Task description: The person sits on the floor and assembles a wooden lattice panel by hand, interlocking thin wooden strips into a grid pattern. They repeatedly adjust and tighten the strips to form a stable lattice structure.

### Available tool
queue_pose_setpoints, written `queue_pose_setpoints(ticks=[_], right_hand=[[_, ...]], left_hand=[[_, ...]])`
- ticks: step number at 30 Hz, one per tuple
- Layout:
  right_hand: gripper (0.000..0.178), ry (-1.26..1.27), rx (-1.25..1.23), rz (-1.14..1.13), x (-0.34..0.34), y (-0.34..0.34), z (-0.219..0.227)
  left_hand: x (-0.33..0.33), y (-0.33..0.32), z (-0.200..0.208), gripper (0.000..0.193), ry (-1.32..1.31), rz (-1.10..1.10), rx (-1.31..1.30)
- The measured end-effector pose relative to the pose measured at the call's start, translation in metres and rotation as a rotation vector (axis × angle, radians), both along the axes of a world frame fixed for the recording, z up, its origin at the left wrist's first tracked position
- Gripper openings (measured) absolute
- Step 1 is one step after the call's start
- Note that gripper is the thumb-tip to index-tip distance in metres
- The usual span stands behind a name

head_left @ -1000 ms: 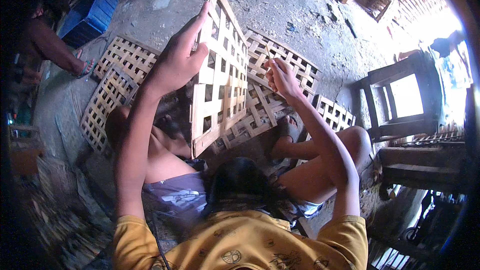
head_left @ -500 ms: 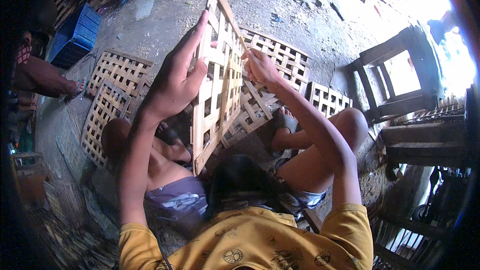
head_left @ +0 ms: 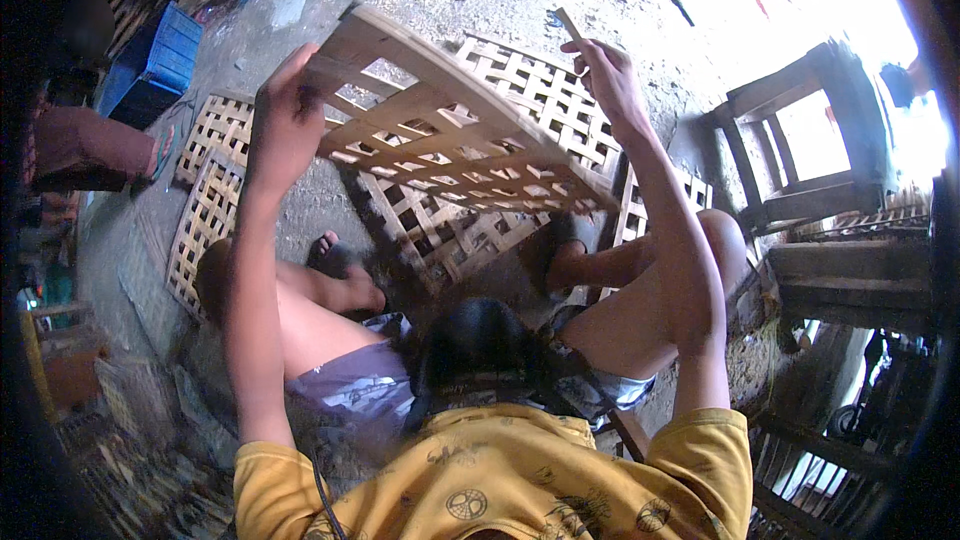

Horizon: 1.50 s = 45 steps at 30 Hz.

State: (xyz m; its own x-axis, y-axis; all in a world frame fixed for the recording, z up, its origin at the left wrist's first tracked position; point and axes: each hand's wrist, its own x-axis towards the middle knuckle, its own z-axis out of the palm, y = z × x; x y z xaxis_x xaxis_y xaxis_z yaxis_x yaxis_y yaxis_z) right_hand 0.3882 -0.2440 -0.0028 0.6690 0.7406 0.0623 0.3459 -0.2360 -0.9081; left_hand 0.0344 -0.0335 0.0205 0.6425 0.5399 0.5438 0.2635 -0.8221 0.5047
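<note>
My left hand (head_left: 288, 125) is closed on the left edge of a woven bamboo panel (head_left: 430, 92), a lattice of flat slats with a wider border strip. The panel hangs tilted in the air, its far end sloping down to the right. Off to its right, my right hand (head_left: 612, 88) is raised and pinches a short, flat bamboo strip (head_left: 568, 25), which points up and left. That hand is apart from the panel. Below the held panel, more woven panels lie on the floor, one (head_left: 545, 90) beyond it and another (head_left: 440, 235) between my feet.
Two more woven panels (head_left: 205, 230) lie on the floor at left, and one (head_left: 665, 195) by my right knee. A blue plastic crate (head_left: 150, 60) stands far left, near another person's leg (head_left: 90, 145). A wooden frame (head_left: 790, 145) stands at right, beside a wooden bench (head_left: 850, 275).
The panel has swung from nearly upright and edge-on to a slanted tilt across to the right. My right hand has drawn away from it, up and right, with the bamboo strip.
</note>
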Motion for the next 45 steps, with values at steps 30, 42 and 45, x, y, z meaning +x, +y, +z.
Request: queue_pose_setpoints(ticks=[30, 42, 45], right_hand=[[0.012, -0.442, 0.043, 0.53, -0.118, -0.052, 0.066], [0.015, -0.299, 0.045, 0.492, -0.13, -0.06, 0.084], [0.016, -0.333, 0.15, 0.477, -0.134, -0.061, 0.079]], left_hand=[[-0.007, 0.055, -0.024, 0.021, -0.178, -0.076, -0.034], [-0.004, 0.056, -0.027, 0.025, -0.251, -0.147, -0.195], [0.0, 0.053, -0.026, 0.026, -0.274, -0.141, -0.203]])
